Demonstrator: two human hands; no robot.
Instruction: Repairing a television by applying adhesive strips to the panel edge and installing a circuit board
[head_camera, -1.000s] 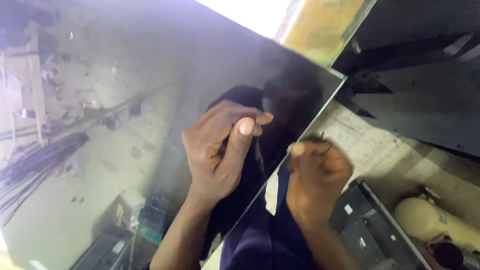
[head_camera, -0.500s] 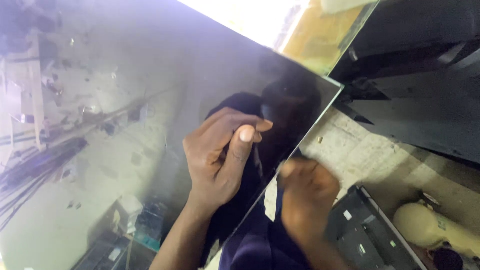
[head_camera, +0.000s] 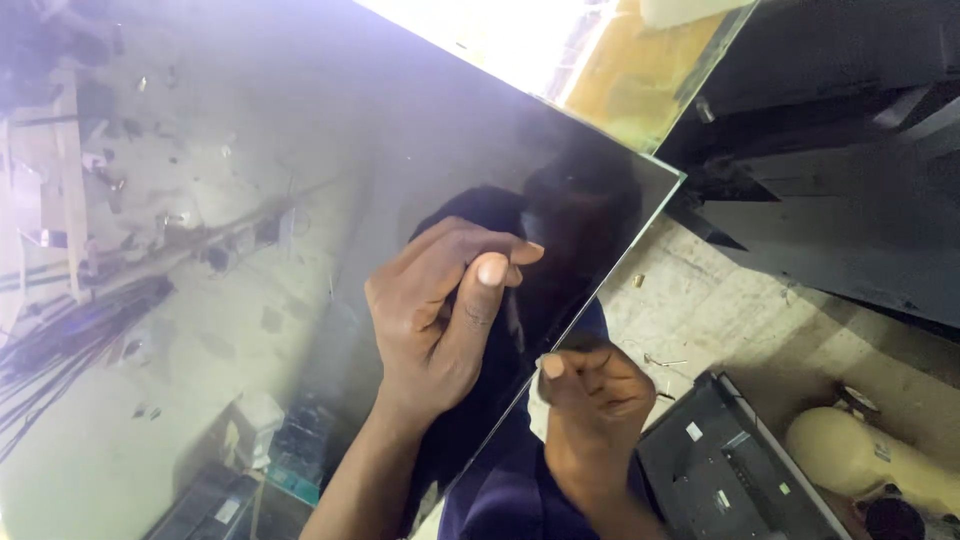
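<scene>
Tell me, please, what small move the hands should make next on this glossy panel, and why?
Probably ease the right hand slowly along the edge of the reflective panel, with the left hand steadying its face. The right fingers are pinched at that edge and the left fingers are curled on the surface close beside them; what they pinch is too small to tell, so a gentle pull seems safest.

Strong glare top centre off glossy panel (head_camera: 300, 200), reflections washed out; right bg dim, slight blur.
</scene>
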